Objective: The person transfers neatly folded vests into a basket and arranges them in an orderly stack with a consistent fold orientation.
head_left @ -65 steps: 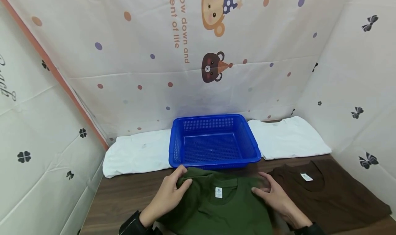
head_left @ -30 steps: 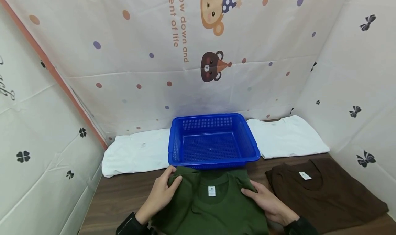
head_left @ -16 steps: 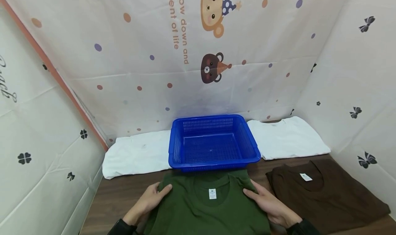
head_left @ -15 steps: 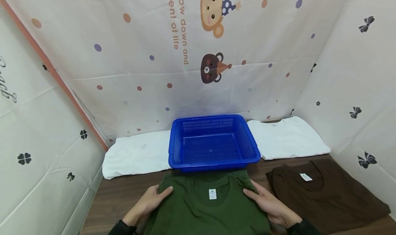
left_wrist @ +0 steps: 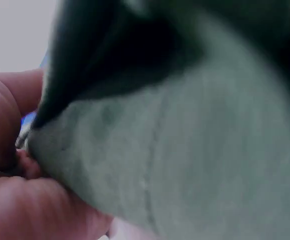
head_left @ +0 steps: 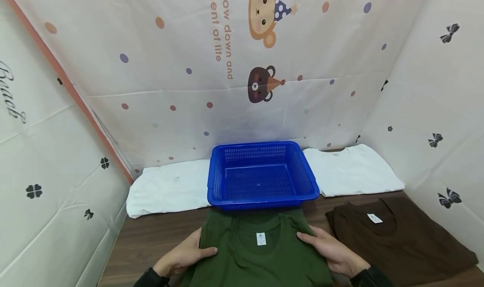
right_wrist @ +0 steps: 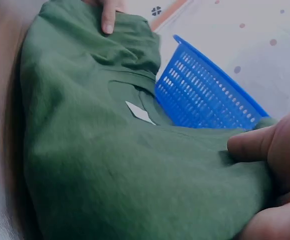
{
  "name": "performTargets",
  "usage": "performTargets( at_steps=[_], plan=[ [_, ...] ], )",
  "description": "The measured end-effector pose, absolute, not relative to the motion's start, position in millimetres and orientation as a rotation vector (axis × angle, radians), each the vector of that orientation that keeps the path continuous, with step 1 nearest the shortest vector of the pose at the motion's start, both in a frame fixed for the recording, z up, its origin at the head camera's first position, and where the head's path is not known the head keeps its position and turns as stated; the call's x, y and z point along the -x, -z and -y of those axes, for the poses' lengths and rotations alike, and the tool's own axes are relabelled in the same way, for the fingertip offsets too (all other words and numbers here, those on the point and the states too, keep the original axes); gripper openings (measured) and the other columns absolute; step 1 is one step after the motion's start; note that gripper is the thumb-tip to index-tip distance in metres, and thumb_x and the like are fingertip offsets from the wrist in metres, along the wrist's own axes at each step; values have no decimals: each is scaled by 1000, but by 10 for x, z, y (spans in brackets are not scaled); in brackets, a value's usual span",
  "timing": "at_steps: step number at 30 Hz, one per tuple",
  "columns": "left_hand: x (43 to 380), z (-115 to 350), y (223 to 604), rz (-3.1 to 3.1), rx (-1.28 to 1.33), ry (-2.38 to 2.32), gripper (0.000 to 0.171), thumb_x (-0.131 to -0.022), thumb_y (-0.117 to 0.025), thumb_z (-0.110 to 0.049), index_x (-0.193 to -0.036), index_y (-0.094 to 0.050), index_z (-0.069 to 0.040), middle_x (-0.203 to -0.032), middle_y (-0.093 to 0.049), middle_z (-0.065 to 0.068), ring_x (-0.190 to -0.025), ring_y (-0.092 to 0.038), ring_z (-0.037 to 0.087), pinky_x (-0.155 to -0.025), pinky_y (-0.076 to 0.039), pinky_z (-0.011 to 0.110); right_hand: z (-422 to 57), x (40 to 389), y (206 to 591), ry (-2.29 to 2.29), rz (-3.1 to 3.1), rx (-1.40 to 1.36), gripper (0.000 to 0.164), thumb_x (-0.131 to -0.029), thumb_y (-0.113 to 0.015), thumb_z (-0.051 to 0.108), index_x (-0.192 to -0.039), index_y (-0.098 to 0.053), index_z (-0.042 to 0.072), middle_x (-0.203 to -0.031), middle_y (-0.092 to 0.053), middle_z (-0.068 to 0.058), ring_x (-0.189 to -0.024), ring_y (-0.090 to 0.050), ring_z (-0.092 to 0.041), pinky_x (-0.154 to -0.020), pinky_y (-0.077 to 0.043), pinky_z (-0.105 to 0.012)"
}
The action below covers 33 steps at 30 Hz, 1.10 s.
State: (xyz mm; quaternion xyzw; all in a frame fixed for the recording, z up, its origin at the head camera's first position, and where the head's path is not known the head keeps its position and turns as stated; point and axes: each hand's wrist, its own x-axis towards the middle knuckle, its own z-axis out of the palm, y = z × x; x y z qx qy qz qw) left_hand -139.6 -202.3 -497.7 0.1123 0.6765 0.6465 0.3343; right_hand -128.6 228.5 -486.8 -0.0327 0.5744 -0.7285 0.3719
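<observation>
A dark green T-shirt [head_left: 261,264] with a white neck label lies folded in front of me, its collar toward the blue basket. My left hand [head_left: 186,253] grips its left edge, thumb on top and the other fingers underneath. On the opposite edge my right hand [head_left: 332,251] pinches the cloth near the shoulder in the same way. In the left wrist view the green fabric [left_wrist: 199,150] fills most of the picture, with a dark fold opening above. The right wrist view shows the shirt [right_wrist: 110,150] stretched between both hands, sagging in the middle.
Behind the shirt stands a blue plastic basket [head_left: 216,182] with nothing in it. Folded white shirts lie at its left [head_left: 170,190] and right [head_left: 351,171]. A folded brown T-shirt [head_left: 404,240] is at the right. Printed cloth walls enclose the wooden table [head_left: 132,245].
The shirt's left part has been spread flat and its collar squared up. My left hand went left, then slid down along the edge. My right hand came inward and took hold of the right edge.
</observation>
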Motion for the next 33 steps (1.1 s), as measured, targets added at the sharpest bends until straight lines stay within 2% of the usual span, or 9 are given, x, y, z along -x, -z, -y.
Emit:
performTargets(
  at_steps=[3,5,8,15,23,26,30,33],
  plan=[
    [1389,2011,4958,-1751,-297,-1671,66,-104,-61,-11,-156,-24,5,-133,-59,18,-115,-64,35,-96,-54,48,-2326,1270,4860,1851,-1520,92,82,-110,-49,34,-164,4,3,-161,-30,-29,-135,-52,-36,-108,-45,-55],
    [1385,1998,4929,-1762,-311,-1653,61,-105,-59,-11,-155,-28,5,-133,-59,19,-114,-64,35,-95,-54,48,-2361,1259,4859,1828,-1567,95,83,-110,-49,36,-164,6,5,-165,-15,-32,-139,-47,-38,-109,-43,-55],
    [1374,1962,4864,-1818,-360,-1616,59,-106,-58,-12,-156,-30,2,-138,-56,20,-119,-62,37,-97,-53,48,-2417,1243,4866,1798,-1627,95,84,-110,-50,37,-164,6,6,-166,-3,-33,-143,-40,-43,-110,-41,-56],
    [1306,1835,4629,-2094,-514,-1428,56,-105,-61,-18,-156,-39,-6,-146,-53,19,-128,-57,37,-101,-50,49,-2561,1176,4881,1766,-1696,134,82,-111,-47,36,-164,9,8,-165,7,-33,-148,-28,-50,-110,-41,-57],
    [1303,1715,4270,-2251,-768,-1288,57,-107,-58,-22,-158,-37,-10,-144,-58,14,-122,-64,25,-96,-54,32,-2653,1109,4854,1798,-1710,110,83,-111,-47,36,-163,10,5,-165,7,-34,-142,-42,-35,-106,-48,-50],
    [1305,1657,4137,-2280,-860,-1250,57,-107,-57,-24,-159,-35,-15,-145,-58,10,-122,-64,21,-97,-54,31,-2678,1087,4854,1794,-1734,98,84,-111,-46,37,-162,10,2,-164,7,-36,-143,-40,-42,-107,-46,-53],
    [1316,1568,3986,-2298,-953,-1213,56,-108,-56,-24,-160,-34,-22,-147,-56,6,-123,-63,18,-100,-52,29,-2711,1067,4862,1801,-1742,85,85,-111,-46,36,-162,13,3,-164,10,-36,-147,-25,-52,-110,-41,-58],
    [1337,1515,3904,-2337,-1003,-1172,53,-108,-56,-21,-158,-37,-23,-144,-59,5,-120,-64,16,-98,-53,29,-2738,1053,4868,1811,-1745,75,85,-111,-46,36,-162,14,3,-164,11,-35,-148,-23,-53,-110,-40,-59]
  ],
)
